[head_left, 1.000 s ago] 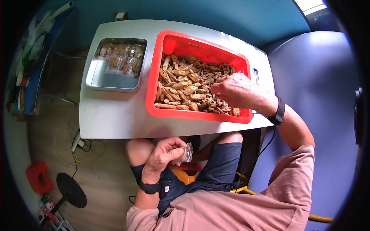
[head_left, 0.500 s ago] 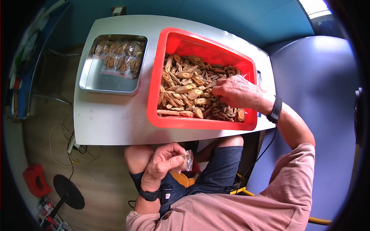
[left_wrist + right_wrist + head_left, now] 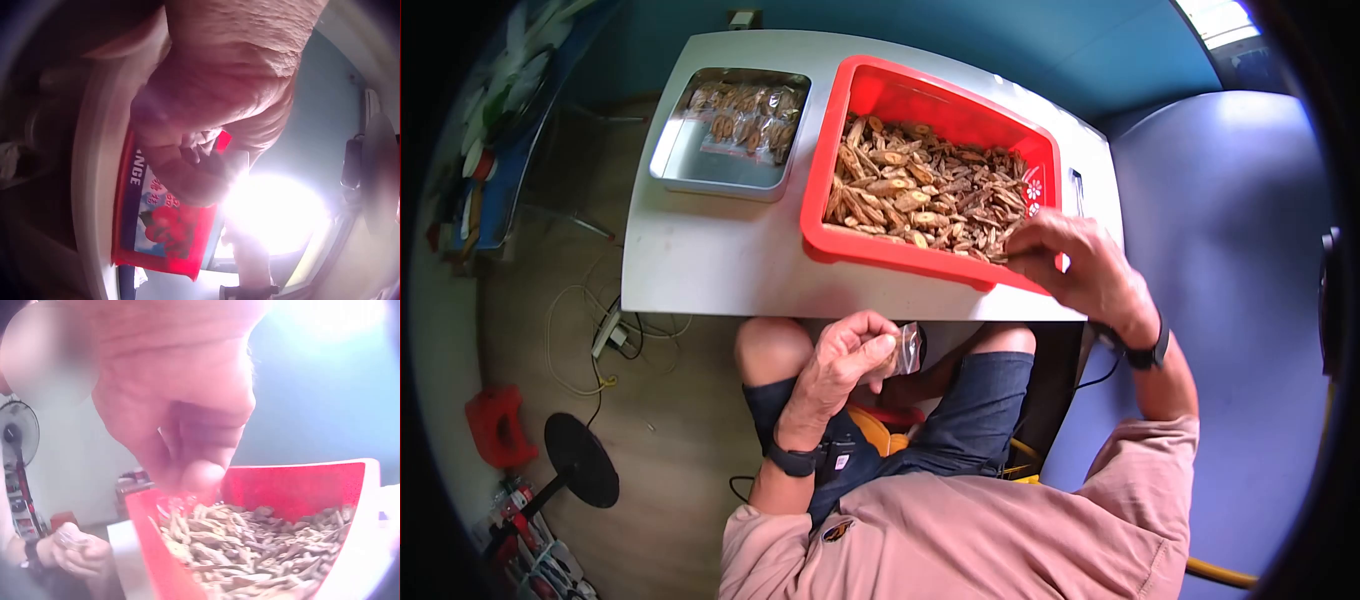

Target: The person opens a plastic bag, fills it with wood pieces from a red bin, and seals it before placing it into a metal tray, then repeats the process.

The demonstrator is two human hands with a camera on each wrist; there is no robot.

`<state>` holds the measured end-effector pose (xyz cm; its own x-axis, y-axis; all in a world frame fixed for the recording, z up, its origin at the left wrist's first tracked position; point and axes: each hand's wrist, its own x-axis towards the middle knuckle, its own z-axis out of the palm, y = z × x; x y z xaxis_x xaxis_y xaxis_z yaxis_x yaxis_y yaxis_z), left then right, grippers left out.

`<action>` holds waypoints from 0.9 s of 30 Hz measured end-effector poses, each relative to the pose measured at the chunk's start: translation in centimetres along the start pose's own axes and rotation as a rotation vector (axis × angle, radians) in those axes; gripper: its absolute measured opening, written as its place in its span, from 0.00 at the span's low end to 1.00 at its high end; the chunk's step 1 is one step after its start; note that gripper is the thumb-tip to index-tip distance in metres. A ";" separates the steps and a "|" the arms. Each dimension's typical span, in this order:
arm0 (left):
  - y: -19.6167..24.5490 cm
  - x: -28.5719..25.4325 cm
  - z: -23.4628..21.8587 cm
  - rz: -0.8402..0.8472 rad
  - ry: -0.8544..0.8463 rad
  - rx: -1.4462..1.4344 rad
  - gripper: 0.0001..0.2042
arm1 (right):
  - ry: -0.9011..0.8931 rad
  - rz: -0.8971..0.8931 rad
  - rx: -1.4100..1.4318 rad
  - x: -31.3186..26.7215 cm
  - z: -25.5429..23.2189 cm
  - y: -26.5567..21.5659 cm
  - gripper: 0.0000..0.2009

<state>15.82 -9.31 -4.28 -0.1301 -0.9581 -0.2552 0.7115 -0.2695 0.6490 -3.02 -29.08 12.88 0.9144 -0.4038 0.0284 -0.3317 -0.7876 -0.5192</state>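
My left hand (image 3: 845, 360) is above the lap, thumb and fingers pinching a small clear plastic bag (image 3: 908, 348). The bag sticks out past the fingertips to the right. My right hand (image 3: 1080, 262) is over the near right corner of a red plastic bin (image 3: 828, 215), fingers curled down and thumb close against them. In the right wrist view the fingertips overlap the bin's rim; I cannot tell whether anything is between them. Inside the bin lies a heap of dried, woody root slices (image 3: 910, 200). A metal tray (image 3: 700, 160) to its left holds several filled clear bags (image 3: 745, 118).
The white table (image 3: 710, 265) carries bin and tray. A purple-blue surface (image 3: 1230, 300) stands at the right. On the floor to the left are a power strip (image 3: 610, 330) with cables, a red container (image 3: 500, 428) and a round black disc on a pole (image 3: 582, 458).
My right hand has drawn back from the root slices toward the bin's near right corner. The left hand keeps its hold on the small bag. The head view has shifted slightly.
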 end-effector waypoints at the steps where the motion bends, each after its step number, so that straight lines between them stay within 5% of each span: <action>1: 0.1 -0.2 0.7 0.021 -0.004 0.016 0.09 | 0.035 0.055 0.078 -1.5 0.4 -1.9 0.09; 11: -1.1 -3.8 8.4 0.097 0.031 0.227 0.07 | 0.271 0.085 0.253 -13.6 6.7 -7.2 0.10; 20: -3.6 -6.2 11.9 0.070 0.004 0.384 0.09 | 0.429 0.200 0.812 -19.0 9.4 -7.6 0.07; 27: -5.0 -6.8 13.8 0.039 -0.011 0.430 0.11 | 0.500 0.222 0.861 -21.2 10.5 -7.2 0.06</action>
<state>3.65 -2.77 4.13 -0.1174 -0.9688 -0.2184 0.3640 -0.2466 0.8982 -17.60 -9.98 7.02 0.5857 -0.8034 0.1075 -0.0225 -0.1487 -0.9886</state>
